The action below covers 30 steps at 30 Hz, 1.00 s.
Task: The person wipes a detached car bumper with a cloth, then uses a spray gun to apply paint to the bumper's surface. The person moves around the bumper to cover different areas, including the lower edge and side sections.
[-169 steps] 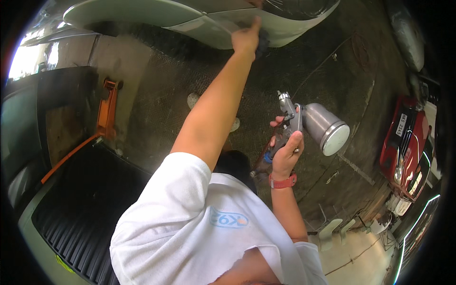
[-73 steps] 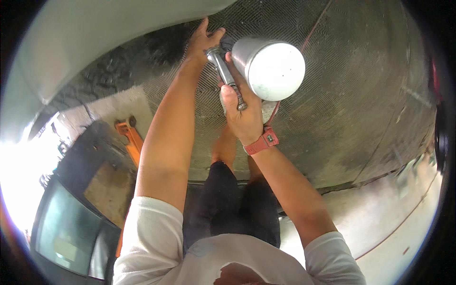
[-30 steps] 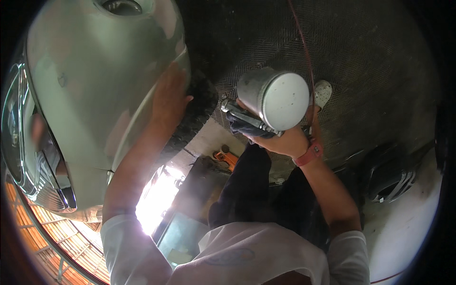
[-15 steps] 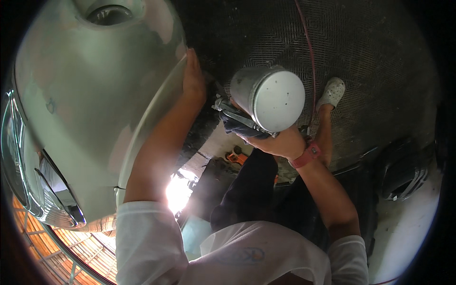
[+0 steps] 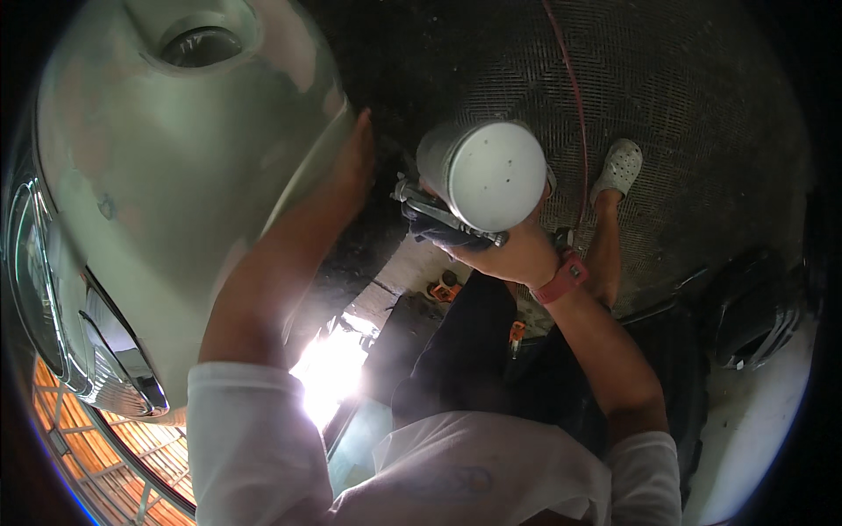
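My right hand [image 5: 519, 252], with a red watch on its wrist, is wrapped round a spray gun [image 5: 449, 216]. The gun's round grey cup with a pale, spotted lid [image 5: 497, 175] sits on top and hides part of the fingers. A dark cloth-like piece [image 5: 431, 230] shows just under the gun's metal body. On the left stands a car bumper [image 5: 193, 167], pale green with pinkish patches. My left hand [image 5: 355, 162] lies along its outer side edge, fingers stretched out, though the palm is turned from view.
A headlight [image 5: 39, 280] borders the bumper at far left. A red hose [image 5: 574, 96] runs over the dark ribbed floor mat [image 5: 702, 114]. My foot in a white clog [image 5: 621, 167] stands beside it. Small orange objects [image 5: 445, 287] lie near my legs; bright light glares below the bumper.
My left hand has slid slightly toward me along the bumper's side. The spray gun and its cup have shifted a little left, still held in my right hand. The view has tilted slightly.
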### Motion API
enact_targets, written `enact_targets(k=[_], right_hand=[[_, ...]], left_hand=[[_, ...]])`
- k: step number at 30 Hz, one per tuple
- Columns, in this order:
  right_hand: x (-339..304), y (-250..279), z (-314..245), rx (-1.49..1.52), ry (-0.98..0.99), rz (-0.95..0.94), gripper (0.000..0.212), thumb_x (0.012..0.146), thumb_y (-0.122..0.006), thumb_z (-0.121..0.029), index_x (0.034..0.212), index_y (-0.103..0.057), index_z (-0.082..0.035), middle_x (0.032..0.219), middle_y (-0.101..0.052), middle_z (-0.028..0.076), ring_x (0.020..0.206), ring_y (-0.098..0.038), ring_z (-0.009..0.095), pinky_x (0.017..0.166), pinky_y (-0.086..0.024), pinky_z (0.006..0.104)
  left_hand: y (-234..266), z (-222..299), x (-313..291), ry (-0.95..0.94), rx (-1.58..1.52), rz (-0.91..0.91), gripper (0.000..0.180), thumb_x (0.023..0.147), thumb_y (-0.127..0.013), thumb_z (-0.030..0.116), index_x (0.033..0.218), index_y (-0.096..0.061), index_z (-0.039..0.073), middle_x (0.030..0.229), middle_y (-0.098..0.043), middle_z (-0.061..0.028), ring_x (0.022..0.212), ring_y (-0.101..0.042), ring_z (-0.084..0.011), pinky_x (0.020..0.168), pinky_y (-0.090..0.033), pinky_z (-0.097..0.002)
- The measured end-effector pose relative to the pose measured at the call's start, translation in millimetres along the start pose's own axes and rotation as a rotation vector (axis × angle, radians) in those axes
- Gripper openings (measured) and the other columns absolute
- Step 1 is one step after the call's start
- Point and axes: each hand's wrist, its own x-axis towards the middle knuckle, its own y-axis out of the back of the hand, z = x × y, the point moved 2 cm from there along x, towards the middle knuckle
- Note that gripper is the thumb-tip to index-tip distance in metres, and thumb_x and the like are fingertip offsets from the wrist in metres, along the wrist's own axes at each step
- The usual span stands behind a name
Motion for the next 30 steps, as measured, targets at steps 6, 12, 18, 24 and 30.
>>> enact_targets(k=[6, 12, 18, 24, 30], right_hand=[[3.1, 26.2, 17.6, -0.083, -0.003, -0.041, 0.05, 0.091, -0.09, -0.023, 0.135, -0.074, -0.007, 0.13, -0.077, 0.01, 0.113, -0.074, 0.024, 0.098, -0.058, 0.0387], [6.2, 32.8, -2.1, -0.099, -0.002, -0.086, 0.057, 0.092, -0.088, -0.024, 0.144, -0.07, -0.007, 0.141, -0.076, 0.01, 0.125, -0.073, 0.024, 0.107, -0.057, 0.0389], [-0.4, 4.5, -60.5, -0.092, 0.062, -0.131, 0.047, 0.091, -0.088, -0.032, 0.131, -0.078, -0.008, 0.117, -0.082, 0.012, 0.105, -0.078, 0.028, 0.091, -0.059, 0.0427], [-15.8, -10.7, -110.7, -0.176, 0.095, -0.22, 0.043, 0.093, -0.086, -0.031, 0.126, -0.078, -0.005, 0.105, -0.082, 0.015, 0.093, -0.079, 0.032, 0.083, -0.06, 0.0435], [-38.4, -13.5, -160.6, -0.131, 0.119, -0.296, 0.049, 0.093, -0.086, -0.033, 0.133, -0.077, -0.007, 0.11, -0.082, 0.016, 0.102, -0.079, 0.031, 0.09, -0.06, 0.0423]], left_hand=[[-7.5, -10.9, 80.3, 0.033, 0.03, -0.005, 0.083, 0.108, -0.055, 0.062, 0.174, -0.036, 0.017, 0.182, -0.029, -0.0123, 0.17, -0.016, -0.0372, 0.138, -0.012, -0.0577], [-50.3, 24.0, 48.3, -0.131, 0.039, -0.028, 0.083, 0.107, -0.056, 0.062, 0.175, -0.034, 0.02, 0.183, -0.025, -0.0104, 0.171, -0.013, -0.0359, 0.138, -0.011, -0.0581], [-62.5, 38.5, -31.5, -0.269, 0.04, 0.03, 0.084, 0.106, -0.057, 0.063, 0.176, -0.032, 0.023, 0.185, -0.022, -0.0085, 0.172, -0.011, -0.0346, 0.139, -0.01, -0.0585], [-63.3, 24.7, -141.4, -0.288, 0.058, 0.082, 0.086, 0.105, -0.058, 0.063, 0.177, -0.03, 0.026, 0.186, -0.019, -0.0067, 0.173, -0.009, -0.0333, 0.139, -0.008, -0.0589], [-65.4, -33.5, -273.5, -0.1, 0.152, 0.148, 0.087, 0.105, -0.059, 0.064, 0.178, -0.028, 0.029, 0.188, -0.016, -0.0048, 0.173, -0.006, -0.032, 0.14, -0.007, -0.0594]])
